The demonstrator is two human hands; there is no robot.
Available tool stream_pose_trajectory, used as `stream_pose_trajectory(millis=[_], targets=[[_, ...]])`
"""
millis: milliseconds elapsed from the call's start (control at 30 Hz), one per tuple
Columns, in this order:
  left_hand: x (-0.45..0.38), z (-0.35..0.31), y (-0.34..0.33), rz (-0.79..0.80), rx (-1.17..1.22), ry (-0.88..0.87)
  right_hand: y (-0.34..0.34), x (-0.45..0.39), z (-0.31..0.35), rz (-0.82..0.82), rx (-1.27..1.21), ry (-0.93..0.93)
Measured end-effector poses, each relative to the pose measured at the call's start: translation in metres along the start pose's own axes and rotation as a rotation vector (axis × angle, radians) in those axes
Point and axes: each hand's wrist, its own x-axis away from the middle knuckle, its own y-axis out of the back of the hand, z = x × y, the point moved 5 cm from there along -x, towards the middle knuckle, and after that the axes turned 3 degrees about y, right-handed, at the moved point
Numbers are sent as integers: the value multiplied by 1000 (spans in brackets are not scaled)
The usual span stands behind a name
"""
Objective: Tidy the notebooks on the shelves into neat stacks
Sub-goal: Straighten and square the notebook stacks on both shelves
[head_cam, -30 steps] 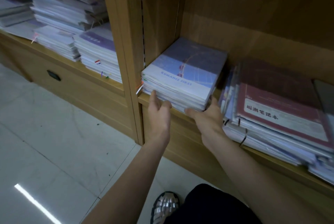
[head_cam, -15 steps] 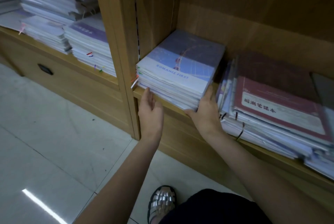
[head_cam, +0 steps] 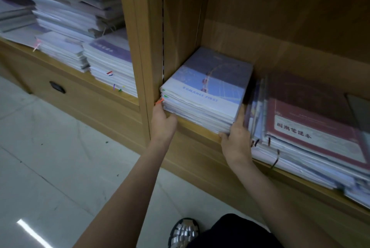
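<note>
The blue stack (head_cam: 208, 91) is lying flat in the right bay's left corner, its long axis running from the front edge back and to the right, title edge facing out. The left hand (head_cam: 163, 122) is pressing the stack's front left corner, fingers curled against it; the right hand (head_cam: 236, 137) is holding the right side, fingers straight up along it. Since half a second ago, the stack is sitting closer against the divider (head_cam: 148, 47). The red stack (head_cam: 312, 133) is lying just beside it, cut off at right. The left bay's piles (head_cam: 80, 33) are blurring.
</note>
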Motion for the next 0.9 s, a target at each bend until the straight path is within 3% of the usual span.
stream_pose_trajectory(millis=[400, 767, 900], targets=[[7, 4, -11, -104, -137, -86, 11, -6, -3, 83, -295, -140], [44, 19, 21, -122, -86, -102, 18, 30, -4, 121, -260, -44], [44, 18, 46, -2, -93, -132, 25, 37, -7, 205, -159, 22]])
